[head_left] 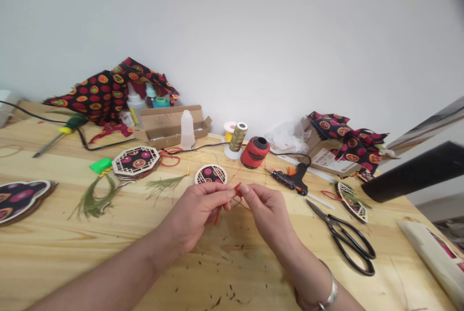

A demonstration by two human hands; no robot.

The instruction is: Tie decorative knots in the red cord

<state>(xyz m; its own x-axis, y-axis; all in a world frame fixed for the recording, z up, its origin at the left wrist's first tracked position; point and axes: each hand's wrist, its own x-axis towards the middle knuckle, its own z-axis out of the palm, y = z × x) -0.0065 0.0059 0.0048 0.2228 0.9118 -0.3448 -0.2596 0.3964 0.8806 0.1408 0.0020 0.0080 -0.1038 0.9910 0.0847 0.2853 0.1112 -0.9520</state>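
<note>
Our left hand first, head view: thumb and forefinger pinched together on a bit of red cord, loose end hanging below the fingers. Our right hand comes in from the other side, thumb and forefinger also closed on the cord; fingertips of the two hands nearly meet. So we place the cord between both hands, held above the wooden table, near mid-view. Too small for us to tell if it is knotted. Silver bracelet on the right wrist.

Just beyond the left hand we get a round ornament, lying flat, partly covered by the fingers. Behind the hands: red thread spool, gold thread spool next to it. Right side, we log a black glue gun and, nearer, scissors lying with dark looped handles toward us. Farther right, fan-shaped ornament, near a black cylinder.

Left side: green tassel, octagonal ornament just behind it. Back left we have a white bottle in front of an open cardboard box, patterned cloth, and a screwdriver. Dark scraps dot the near tabletop.
</note>
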